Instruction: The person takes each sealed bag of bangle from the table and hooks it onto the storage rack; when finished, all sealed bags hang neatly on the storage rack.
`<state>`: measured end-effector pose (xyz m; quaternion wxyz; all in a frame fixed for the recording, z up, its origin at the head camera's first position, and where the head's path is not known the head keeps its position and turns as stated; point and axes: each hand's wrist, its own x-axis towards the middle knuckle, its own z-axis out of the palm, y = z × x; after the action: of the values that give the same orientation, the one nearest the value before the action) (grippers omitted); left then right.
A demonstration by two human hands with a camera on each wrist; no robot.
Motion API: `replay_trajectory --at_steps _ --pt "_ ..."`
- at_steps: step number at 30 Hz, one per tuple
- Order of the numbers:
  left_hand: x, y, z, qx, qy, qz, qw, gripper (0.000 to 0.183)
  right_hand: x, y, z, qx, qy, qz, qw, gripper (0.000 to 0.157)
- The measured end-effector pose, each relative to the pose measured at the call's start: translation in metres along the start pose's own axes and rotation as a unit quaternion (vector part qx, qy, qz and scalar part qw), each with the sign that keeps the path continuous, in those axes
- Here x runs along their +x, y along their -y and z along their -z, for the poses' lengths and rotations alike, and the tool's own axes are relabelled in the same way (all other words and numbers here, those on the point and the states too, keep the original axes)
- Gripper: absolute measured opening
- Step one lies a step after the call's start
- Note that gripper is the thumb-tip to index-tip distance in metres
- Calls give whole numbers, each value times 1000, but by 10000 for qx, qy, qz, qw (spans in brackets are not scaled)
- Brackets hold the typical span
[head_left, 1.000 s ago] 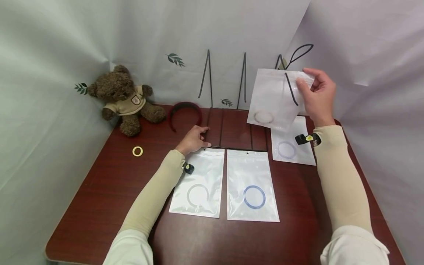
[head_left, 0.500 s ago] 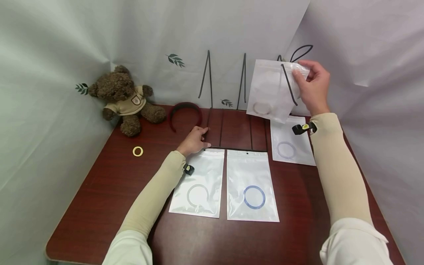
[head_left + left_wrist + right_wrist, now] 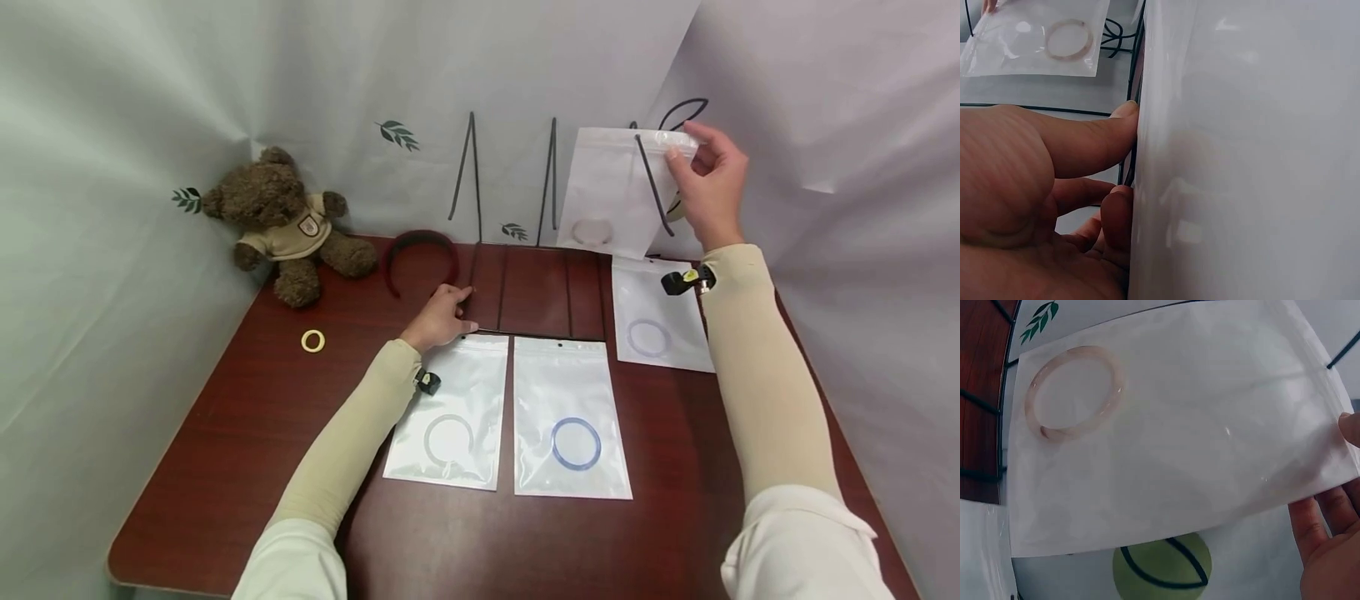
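My right hand (image 3: 712,175) pinches the top right corner of a zip bag (image 3: 600,187) raised at the rack's right side. A pale pink bangle (image 3: 1072,394) shows through this bag, near its bottom. The right-hand hook (image 3: 654,185) of the black wire rack (image 3: 540,336) meets the bag's top edge, its front length sloping down before the bag. Down at the rack's front left corner, my left hand (image 3: 438,318) grips the base wire between thumb and fingers. Just in front lie two zip bags, one with a clear bangle (image 3: 448,440), one with a blue bangle (image 3: 576,443).
Another zip bag (image 3: 667,350) with a pale lilac bangle lies right of the rack. Two bare hooks rise at the rack's left (image 3: 474,167) and middle (image 3: 553,175). Leftward are a dark red headband (image 3: 386,267), a yellow ring (image 3: 312,341) and a teddy bear (image 3: 288,225).
My right hand has lifted the pink-bangle bag up and slightly left, and its top edge now sits higher along the right hook. The left hand stays on the rack.
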<state>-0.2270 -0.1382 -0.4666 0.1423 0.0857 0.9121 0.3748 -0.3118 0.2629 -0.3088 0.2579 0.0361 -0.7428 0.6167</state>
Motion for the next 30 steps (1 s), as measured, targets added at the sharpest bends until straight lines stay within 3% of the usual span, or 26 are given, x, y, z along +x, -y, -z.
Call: replay_trajectory --at_steps 4,8,13,18,23,30 --pt "-1 0 3 -7 -56 102 9999 81 -1 -5 10 -46 -39 26 10000 44" --pt "0 -1 3 -27 -37 130 9999 81 -4 -19 26 -108 -59 -120 9999 38" --pt "0 -1 2 -24 -26 177 9998 81 -10 -49 44 -340 -28 -268 9991 28" --pt "0 -2 2 -45 -14 210 9998 81 -15 -81 59 -869 21 -476 9951 35" --pt "2 -1 2 -18 -56 147 9999 81 -23 -114 67 -1781 397 -892 9792 44" --pt "3 -2 0 -23 -17 53 10000 82 -34 -151 80 -2603 1323 -1206 9488 58"
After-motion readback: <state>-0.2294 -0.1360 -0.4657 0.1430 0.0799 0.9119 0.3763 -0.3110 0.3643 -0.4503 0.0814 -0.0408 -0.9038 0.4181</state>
